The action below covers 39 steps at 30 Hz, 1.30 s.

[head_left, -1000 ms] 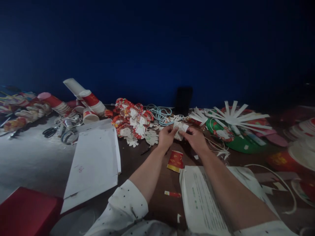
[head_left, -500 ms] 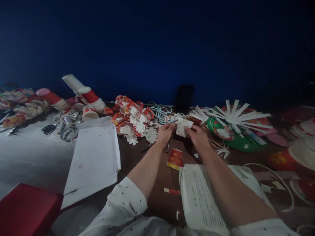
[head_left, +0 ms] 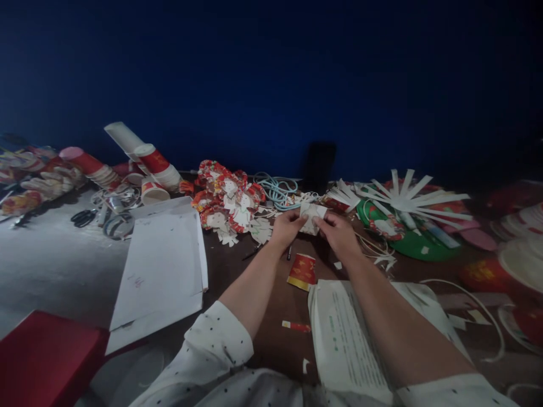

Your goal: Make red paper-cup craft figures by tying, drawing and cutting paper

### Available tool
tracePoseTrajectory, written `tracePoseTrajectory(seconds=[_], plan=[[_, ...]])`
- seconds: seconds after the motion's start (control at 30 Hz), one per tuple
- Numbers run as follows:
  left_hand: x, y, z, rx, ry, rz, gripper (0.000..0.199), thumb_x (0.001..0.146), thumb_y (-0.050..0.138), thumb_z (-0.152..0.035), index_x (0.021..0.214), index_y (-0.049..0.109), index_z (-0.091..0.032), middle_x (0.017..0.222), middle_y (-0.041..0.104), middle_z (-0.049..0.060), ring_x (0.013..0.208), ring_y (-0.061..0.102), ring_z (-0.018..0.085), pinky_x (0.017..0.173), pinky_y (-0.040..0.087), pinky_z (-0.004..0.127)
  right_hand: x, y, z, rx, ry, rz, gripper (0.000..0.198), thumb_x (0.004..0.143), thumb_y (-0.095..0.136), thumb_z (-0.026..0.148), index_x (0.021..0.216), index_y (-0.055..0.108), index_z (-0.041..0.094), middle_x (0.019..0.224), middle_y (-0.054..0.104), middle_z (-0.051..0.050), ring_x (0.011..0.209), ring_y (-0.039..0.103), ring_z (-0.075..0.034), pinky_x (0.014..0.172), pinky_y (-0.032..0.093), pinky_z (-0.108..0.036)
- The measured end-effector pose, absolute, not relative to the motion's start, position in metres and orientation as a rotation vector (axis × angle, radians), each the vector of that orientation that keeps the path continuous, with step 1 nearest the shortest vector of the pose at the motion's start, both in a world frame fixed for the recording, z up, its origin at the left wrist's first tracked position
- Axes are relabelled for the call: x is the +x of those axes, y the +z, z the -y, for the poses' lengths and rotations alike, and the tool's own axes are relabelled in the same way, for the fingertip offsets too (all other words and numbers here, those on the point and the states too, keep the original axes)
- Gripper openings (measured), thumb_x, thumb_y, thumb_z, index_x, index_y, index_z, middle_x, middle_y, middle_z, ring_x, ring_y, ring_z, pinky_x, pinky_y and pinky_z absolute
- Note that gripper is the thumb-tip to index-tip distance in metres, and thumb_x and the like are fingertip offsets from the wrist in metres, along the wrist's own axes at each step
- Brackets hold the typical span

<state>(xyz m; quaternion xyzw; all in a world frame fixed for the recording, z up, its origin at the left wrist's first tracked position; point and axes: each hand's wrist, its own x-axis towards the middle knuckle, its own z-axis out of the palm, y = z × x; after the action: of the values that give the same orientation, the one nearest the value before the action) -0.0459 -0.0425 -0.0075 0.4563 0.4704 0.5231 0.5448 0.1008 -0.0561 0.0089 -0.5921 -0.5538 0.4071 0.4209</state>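
Note:
Between my two hands is a small piece of white paper (head_left: pixel 311 221), its far edge folded or doubled. My left hand (head_left: pixel 287 230) pinches its left side, fingers closed. The right side is gripped between thumb and fingers of my right hand (head_left: pixel 337 230). On the brown table (head_left: pixel 263 299) just below them lies a red cup piece (head_left: pixel 302 271) with a gold band. A dark pen (head_left: pixel 289 252) lies near my left wrist. To the left is a heap of red and white paper cutouts (head_left: pixel 231 203).
Left are a white board (head_left: pixel 159 271), scissors (head_left: pixel 83 217), paper cups (head_left: pixel 159 164) and a red box (head_left: pixel 46 362). A blue cord (head_left: pixel 275 189) lies behind my hands. Right are a white strip fan (head_left: pixel 407 200), a green disc (head_left: pixel 428 249) and a printed bag (head_left: pixel 348 339).
My left hand has closed in on the paper's left edge, where a gap showed before. The paper has shifted slightly left, and the right hand with it.

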Motion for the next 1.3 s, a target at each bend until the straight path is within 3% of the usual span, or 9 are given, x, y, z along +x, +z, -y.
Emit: tracePoseTrajectory(seconds=[0.23,0.57,1.03,1.3], plan=[[-0.045,-0.005,0.043,0.887,1.297,-1.123,0.029,0.063,0.072,-0.041,0.069,0.062,-0.014,0.059,0.059,-0.003,0.053,0.049,0.009,0.057,0.040,0.023,0.098,0.004,0.052,-1.473,1.126,1.058,0.044,0.073,0.055,0.064,0.078,0.063,0.020,0.049,0.050,0.003,0.043,0.040,-0.012,0.042,0.026,-0.025],[-0.046,-0.013,0.040,0.960,1.288,-1.136,0.032,0.064,0.071,-0.044,0.070,0.064,-0.014,0.060,0.058,-0.003,0.055,0.046,0.008,0.057,0.037,0.022,0.099,0.010,0.059,-1.581,0.944,1.468,0.046,0.074,0.056,0.063,0.076,0.067,0.019,0.048,0.054,0.003,0.047,0.043,-0.011,0.049,0.030,-0.025],[-0.045,-0.008,0.040,0.973,1.289,-1.162,0.032,0.063,0.072,-0.044,0.064,0.061,-0.013,0.052,0.049,-0.006,0.051,0.040,0.006,0.053,0.031,0.020,0.098,0.010,0.058,-1.580,0.939,1.467,0.038,0.075,0.058,0.055,0.071,0.064,0.018,0.048,0.053,0.004,0.047,0.043,-0.011,0.050,0.030,-0.024],[-0.045,-0.010,0.041,0.977,1.268,-1.098,0.030,0.064,0.072,-0.042,0.066,0.061,-0.013,0.057,0.054,-0.005,0.053,0.043,0.006,0.056,0.034,0.021,0.098,0.006,0.057,-1.565,0.928,1.434,0.034,0.073,0.059,0.052,0.067,0.061,0.019,0.048,0.052,0.004,0.048,0.044,-0.011,0.051,0.032,-0.024]])
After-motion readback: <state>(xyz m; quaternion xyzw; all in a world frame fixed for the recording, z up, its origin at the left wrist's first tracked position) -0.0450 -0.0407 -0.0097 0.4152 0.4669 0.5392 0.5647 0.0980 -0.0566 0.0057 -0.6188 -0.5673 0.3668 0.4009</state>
